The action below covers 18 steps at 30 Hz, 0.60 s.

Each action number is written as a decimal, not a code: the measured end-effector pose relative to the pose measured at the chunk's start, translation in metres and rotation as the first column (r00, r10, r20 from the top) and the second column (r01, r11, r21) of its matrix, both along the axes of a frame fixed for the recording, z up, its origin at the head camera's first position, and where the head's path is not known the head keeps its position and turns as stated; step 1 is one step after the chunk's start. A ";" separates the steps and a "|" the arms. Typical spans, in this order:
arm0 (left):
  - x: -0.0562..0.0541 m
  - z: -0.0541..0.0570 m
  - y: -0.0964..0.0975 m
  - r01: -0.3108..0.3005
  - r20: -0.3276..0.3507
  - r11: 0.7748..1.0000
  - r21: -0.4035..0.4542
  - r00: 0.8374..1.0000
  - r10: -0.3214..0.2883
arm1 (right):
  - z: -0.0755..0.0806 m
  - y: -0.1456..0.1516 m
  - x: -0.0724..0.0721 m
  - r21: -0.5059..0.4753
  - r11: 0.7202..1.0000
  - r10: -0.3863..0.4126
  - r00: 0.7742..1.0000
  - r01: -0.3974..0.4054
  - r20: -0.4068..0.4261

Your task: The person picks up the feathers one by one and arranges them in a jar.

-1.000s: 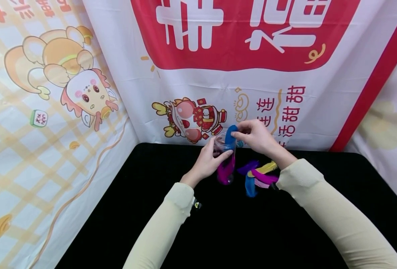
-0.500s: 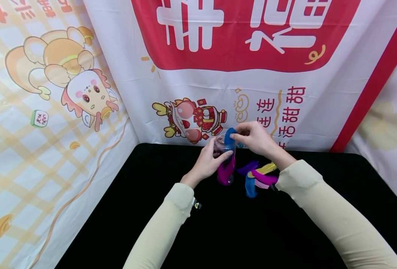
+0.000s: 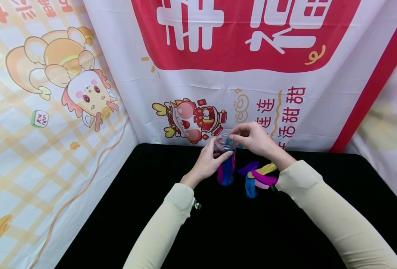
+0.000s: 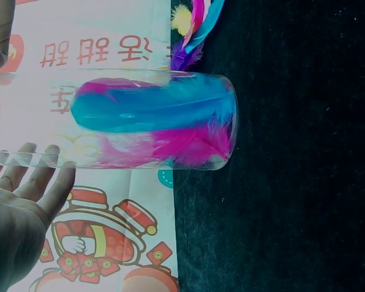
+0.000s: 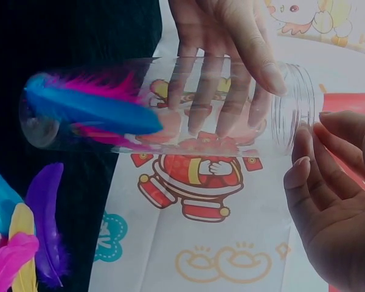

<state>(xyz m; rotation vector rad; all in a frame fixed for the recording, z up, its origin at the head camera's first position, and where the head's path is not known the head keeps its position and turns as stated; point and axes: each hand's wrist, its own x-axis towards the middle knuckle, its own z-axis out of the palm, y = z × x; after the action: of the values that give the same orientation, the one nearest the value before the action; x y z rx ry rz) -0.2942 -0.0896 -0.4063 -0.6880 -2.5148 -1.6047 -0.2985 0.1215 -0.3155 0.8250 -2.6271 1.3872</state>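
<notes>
A clear jar [image 3: 231,151] stands tall at the table's far side, its mouth uncovered. My left hand [image 3: 205,161] grips it near the top, thumb on one side and fingers around the other. Inside lies a blue feather [image 5: 97,112], with magenta feathers [image 4: 191,145] beside it, all in the lower part. At the jar's mouth is my right hand [image 3: 256,139]; in the right wrist view its fingers [image 5: 322,182] are loosely bent by the rim, with nothing between them. Whether they touch the rim I cannot tell.
Right of the jar, loose feathers lie in a pile: a purple one [image 3: 248,167], a yellow one [image 3: 267,168], a blue one [image 3: 250,186] and pink ones. Black cloth covers the table [image 3: 238,231]. A printed curtain [image 3: 185,86] hangs close behind the jar.
The blue feather, pinched by my right hand at the jar's mouth earlier, has been let go and dropped down inside. My left hand and the jar have stayed in place.
</notes>
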 end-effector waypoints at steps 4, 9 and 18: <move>-0.001 0.000 0.000 -0.001 0.003 1.000 0.000 1.000 0.001 | 0.001 0.001 0.001 0.007 1.000 0.003 1.000 -0.003 -0.012; -0.003 -0.001 0.000 0.001 -0.007 1.000 0.000 1.000 -0.001 | 0.002 0.004 0.001 0.007 1.000 0.011 1.000 -0.011 -0.022; -0.003 -0.002 0.001 0.002 -0.003 1.000 0.001 1.000 -0.002 | 0.004 0.010 0.001 0.010 1.000 0.002 1.000 -0.002 -0.026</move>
<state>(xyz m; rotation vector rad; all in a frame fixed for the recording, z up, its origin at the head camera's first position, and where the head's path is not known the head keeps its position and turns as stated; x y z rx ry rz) -0.2970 -0.0885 -0.4082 -0.6928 -2.5121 -1.6038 -0.2974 0.1311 -0.3116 0.8409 -2.6173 1.3554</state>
